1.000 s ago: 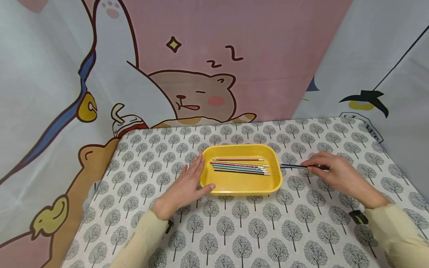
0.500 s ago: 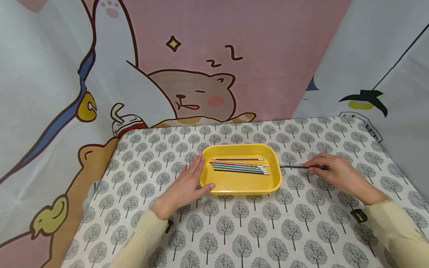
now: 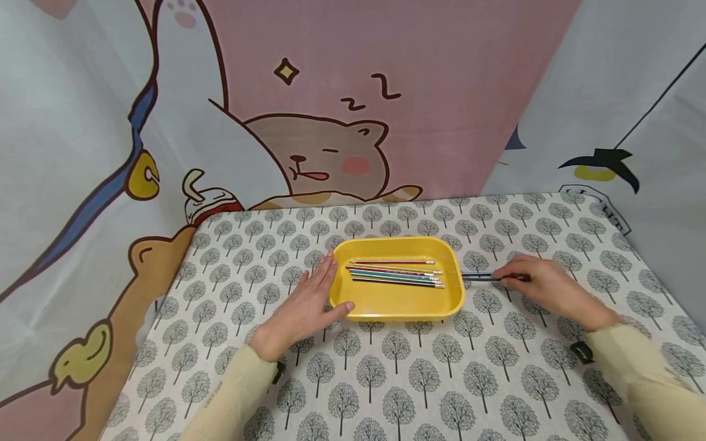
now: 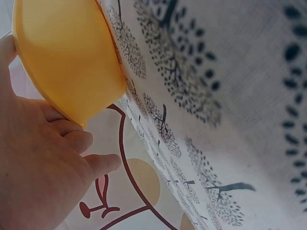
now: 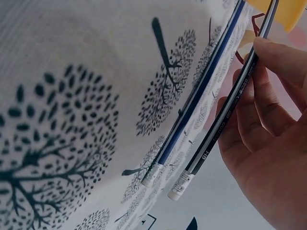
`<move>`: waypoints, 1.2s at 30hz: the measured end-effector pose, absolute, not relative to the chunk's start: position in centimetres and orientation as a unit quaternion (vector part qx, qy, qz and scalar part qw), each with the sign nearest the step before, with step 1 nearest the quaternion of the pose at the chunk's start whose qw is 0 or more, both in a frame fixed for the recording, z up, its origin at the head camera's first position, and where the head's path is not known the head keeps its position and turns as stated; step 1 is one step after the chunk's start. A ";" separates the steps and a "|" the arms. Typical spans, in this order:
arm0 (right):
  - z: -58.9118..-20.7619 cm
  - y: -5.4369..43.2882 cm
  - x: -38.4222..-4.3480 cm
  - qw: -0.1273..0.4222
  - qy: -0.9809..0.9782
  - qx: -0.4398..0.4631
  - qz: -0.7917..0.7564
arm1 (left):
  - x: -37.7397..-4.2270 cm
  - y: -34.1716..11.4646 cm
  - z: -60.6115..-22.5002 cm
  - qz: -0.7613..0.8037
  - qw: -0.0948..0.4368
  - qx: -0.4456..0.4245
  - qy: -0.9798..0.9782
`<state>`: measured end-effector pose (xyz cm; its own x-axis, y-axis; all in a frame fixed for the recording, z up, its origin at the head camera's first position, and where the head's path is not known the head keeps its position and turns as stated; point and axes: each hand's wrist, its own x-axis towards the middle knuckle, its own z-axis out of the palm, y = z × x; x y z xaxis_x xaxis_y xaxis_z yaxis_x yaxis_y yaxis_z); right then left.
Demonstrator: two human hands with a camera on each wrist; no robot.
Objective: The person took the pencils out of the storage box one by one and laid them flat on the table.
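A yellow plastic tray (image 3: 386, 305) stands mid-table with several striped pencils (image 3: 394, 274) lying side by side in it, eraser ends to the right. My left hand (image 3: 300, 312) rests against the tray's left end, fingers along the rim and thumb over the front corner. Beyond the right end, my right hand (image 3: 543, 286) pinches a black-and-white pencil (image 5: 223, 112) between thumb and fingers, its white eraser end pointing away from the tray. Beside it, a blue-and-white pencil (image 5: 196, 98) lies along the tablecloth, not gripped. The tray wall hides how far their front ends reach.
A white tablecloth (image 3: 397, 380) with grey tree prints covers the table. Behind rises a cartoon-printed curtain (image 3: 441, 92), which also hangs along both sides. A dark wrist strap (image 3: 581, 352) shows at the right sleeve.
My right hand has shifted slightly left, towards the tray, with the black pencil. Two pencils now show apart between hand and tray. My left hand and the tray have stayed put.
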<state>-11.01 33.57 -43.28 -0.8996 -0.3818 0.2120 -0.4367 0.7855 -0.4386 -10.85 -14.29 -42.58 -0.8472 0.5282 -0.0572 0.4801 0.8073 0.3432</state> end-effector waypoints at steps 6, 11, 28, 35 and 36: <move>-43.5 33.2 -11.4 0.049 -0.940 0.228 0.248 | -10.9 -14.3 -42.6 0.160 0.073 0.269 0.947; -43.8 33.1 -11.6 0.030 -0.938 0.225 0.262 | -10.9 -14.3 -42.6 0.160 0.073 0.269 0.947; -44.3 32.8 -12.0 0.003 -0.948 0.208 0.239 | -10.8 -14.3 -42.5 0.158 0.068 0.270 0.947; -44.3 32.8 -12.0 -0.009 -0.949 0.201 0.241 | -10.8 -14.3 -42.5 0.157 0.069 0.269 0.948; -44.3 32.8 -12.0 -0.010 -0.949 0.201 0.242 | -10.8 -14.3 -42.4 0.157 0.070 0.269 0.948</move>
<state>-12.01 32.77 -44.27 -0.9192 -0.3858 0.0784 -0.3764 0.8027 -0.4625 -10.77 -14.26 -42.44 -0.8457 0.5315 -0.0476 0.4876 0.8060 0.3356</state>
